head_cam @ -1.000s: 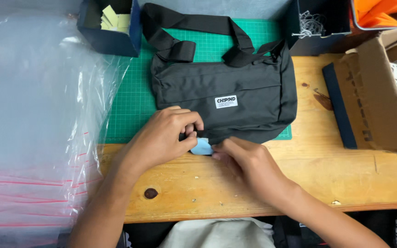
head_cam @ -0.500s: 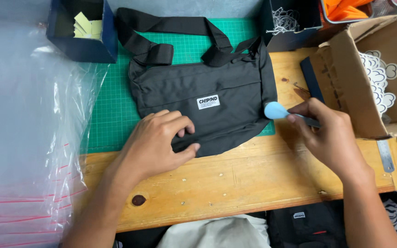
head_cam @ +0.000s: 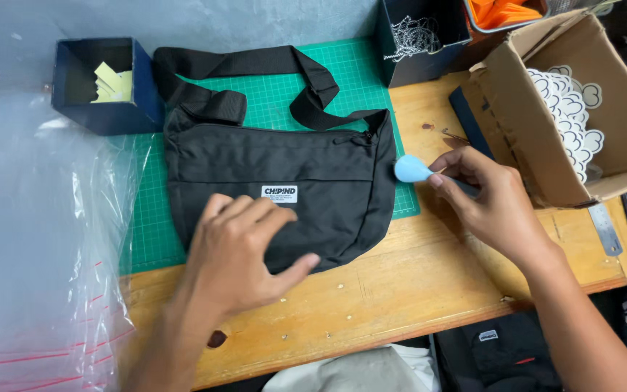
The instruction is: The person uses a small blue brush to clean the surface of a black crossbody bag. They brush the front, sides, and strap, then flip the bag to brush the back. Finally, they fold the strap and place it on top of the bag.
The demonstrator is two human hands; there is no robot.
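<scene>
Left hand [head_cam: 237,250] lies flat, fingers spread, on the black sling bag [head_cam: 277,185] on the green cutting mat [head_cam: 146,218], right hand [head_cam: 491,199] pinches a small blue tool [head_cam: 409,169] beside it, bag not yet in the plastic bags [head_cam: 38,254].

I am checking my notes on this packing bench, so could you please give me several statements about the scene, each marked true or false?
1. The left hand lies flat on the black bag. True.
2. The right hand holds a red tool. False: the small tool has a light blue tip.
3. The bag lies on a green cutting mat. True.
4. The cardboard box holds orange cloth. False: it holds white cloud-shaped cutouts.
5. Clear plastic bags lie at the left. True.
</scene>
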